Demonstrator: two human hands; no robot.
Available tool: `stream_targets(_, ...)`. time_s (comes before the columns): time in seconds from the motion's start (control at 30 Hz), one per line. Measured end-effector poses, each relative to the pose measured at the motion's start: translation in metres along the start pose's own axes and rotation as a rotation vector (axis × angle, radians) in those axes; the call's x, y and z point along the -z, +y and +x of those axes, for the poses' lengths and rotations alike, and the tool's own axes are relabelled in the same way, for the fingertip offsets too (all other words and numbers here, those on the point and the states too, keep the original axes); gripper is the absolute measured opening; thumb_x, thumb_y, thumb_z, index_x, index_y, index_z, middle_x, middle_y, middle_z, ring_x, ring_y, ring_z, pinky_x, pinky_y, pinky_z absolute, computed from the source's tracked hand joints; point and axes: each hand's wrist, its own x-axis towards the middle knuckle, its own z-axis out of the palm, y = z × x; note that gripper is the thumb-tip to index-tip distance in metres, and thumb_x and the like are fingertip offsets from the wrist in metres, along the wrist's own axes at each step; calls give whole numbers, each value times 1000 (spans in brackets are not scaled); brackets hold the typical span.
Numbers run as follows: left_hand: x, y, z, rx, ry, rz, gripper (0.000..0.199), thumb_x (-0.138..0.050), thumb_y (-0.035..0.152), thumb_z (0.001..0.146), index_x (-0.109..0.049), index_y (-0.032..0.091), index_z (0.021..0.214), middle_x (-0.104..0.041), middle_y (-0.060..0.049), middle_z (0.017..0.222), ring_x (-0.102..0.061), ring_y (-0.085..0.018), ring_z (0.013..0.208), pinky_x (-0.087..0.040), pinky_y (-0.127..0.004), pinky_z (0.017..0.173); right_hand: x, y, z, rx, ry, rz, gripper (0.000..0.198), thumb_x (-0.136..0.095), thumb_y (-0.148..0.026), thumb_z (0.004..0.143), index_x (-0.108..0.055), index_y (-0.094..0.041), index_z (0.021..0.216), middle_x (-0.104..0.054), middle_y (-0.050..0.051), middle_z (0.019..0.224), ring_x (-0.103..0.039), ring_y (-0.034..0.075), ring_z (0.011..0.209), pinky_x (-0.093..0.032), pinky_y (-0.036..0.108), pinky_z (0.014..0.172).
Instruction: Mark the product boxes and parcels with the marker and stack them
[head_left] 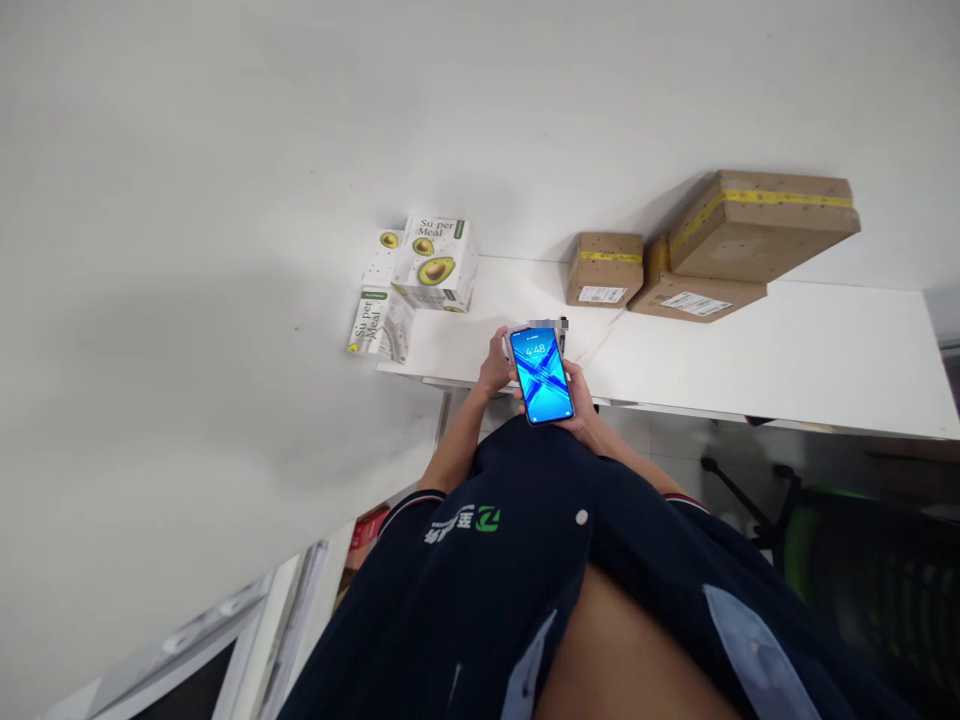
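A smartphone [541, 375] with a lit blue screen reading 4:48 is held in front of my body, near the front edge of the white table. My right hand [577, 392] wraps round it from the right, with fingertips showing along its left side. Just left of the phone, my left hand [495, 362] is closed by the phone's upper left side. A pale thing shows between that hand and the phone, mostly hidden behind it. What it is, I cannot make out. By the phone's top right corner is a small dark thing, partly blurred.
On the table [810, 350], white cartons with avocado pictures [435, 262] stand at the left. A small brown cardboard box [606, 270] and two larger ones, including a tilted upper box [772, 225], rest against the wall. A black and green chair [847, 560] is at lower right.
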Motion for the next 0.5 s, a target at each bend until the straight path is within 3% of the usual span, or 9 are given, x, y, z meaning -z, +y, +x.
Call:
stream_targets(0.23,0,0,2,25,-51,-58,112,-90,38,62,-30,20,155,-36,-19,158,-60,-30,120,-54,-42,99,5,-3,-4,44,36,0,60,-35,-60,93,-60,-16,126,-76,15,105,-74,29,87,-63,48,73)
stream_targets(0.5,-1,-6,1,-41,-45,-106,128,-89,50,60,-16,17,159,-28,-24,161,-48,-34,137,-52,-39,98,21,-16,-21,173,146,-10,59,-37,-58,91,-61,-16,125,-77,14,102,-74,29,85,-63,45,70)
